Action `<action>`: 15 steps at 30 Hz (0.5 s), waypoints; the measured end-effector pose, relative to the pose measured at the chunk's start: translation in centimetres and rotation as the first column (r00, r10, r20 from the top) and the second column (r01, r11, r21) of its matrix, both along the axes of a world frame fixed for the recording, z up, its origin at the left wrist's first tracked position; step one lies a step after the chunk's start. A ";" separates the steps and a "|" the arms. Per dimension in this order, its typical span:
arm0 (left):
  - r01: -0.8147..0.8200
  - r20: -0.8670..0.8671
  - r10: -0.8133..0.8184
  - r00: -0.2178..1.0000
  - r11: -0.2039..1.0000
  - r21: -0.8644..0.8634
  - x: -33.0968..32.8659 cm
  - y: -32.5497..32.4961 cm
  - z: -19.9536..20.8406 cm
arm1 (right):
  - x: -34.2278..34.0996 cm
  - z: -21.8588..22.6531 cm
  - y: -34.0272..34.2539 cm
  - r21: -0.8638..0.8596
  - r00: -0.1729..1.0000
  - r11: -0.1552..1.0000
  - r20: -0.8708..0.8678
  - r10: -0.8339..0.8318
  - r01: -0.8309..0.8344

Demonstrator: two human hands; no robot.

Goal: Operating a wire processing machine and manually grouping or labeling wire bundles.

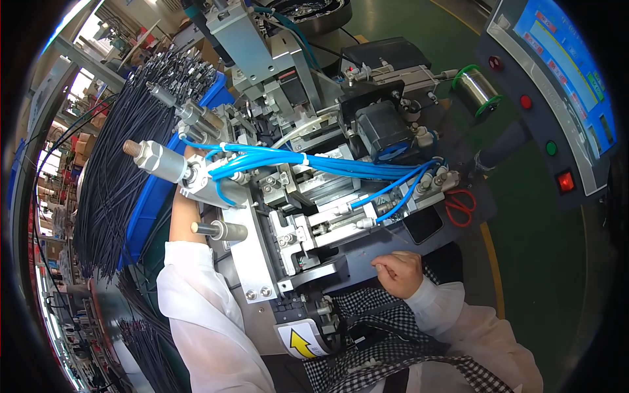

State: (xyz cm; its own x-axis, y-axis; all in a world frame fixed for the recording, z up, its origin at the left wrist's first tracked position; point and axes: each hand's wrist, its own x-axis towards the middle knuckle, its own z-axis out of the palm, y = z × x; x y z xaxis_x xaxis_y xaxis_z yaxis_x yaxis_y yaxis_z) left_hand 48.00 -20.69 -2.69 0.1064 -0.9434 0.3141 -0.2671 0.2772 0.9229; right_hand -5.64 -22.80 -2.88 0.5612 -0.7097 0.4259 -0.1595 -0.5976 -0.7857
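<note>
My left forearm (185, 219) in a white sleeve reaches up along the left side of a bench machine (252, 252). The hand at its end is hidden behind the machine's metal cylinder (160, 162), so its fingers do not show. My right hand (400, 273) is closed just in front of the machine's front plate, with the thumb and forefinger together pointing left. Whatever it may hold is too small or hidden to make out. Blue air tubes (314, 164) cross the machine above both hands.
A blue bin (141, 219) heaped with black cables (114, 190) stands at the left. On the right are a solder wire spool (477, 92), a control panel with a screen (557, 72), and red-handled scissors (460, 208). A dark phone-like slab (423, 224) lies beside the machine.
</note>
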 end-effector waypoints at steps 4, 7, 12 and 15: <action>-0.011 0.046 0.012 0.999 1.000 -0.014 -0.2 -0.4 0.3 | -0.1 0.1 0.0 0.007 1.000 1.000 -0.010 -0.005 0.006; -0.024 0.080 0.026 0.996 0.999 -0.027 -0.3 -0.5 0.5 | -0.1 0.2 0.1 0.021 0.999 1.000 -0.039 -0.009 0.010; -0.048 0.139 0.055 0.989 0.998 -0.052 -0.3 -0.6 1.0 | -0.2 0.0 0.1 0.019 1.000 1.000 -0.027 0.000 0.000; -0.062 0.176 0.073 0.982 0.996 -0.068 -0.1 -0.8 1.4 | -0.2 -0.3 0.1 0.016 1.000 1.000 -0.022 -0.001 0.002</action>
State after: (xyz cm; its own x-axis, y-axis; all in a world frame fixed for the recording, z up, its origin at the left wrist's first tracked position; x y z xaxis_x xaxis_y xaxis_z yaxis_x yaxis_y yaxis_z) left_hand 47.87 -21.52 -1.28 0.1064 -0.9141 0.3914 -0.4460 0.3079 0.8404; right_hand -5.88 -22.66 -3.14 0.5693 -0.7169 0.4023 -0.1777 -0.5851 -0.7912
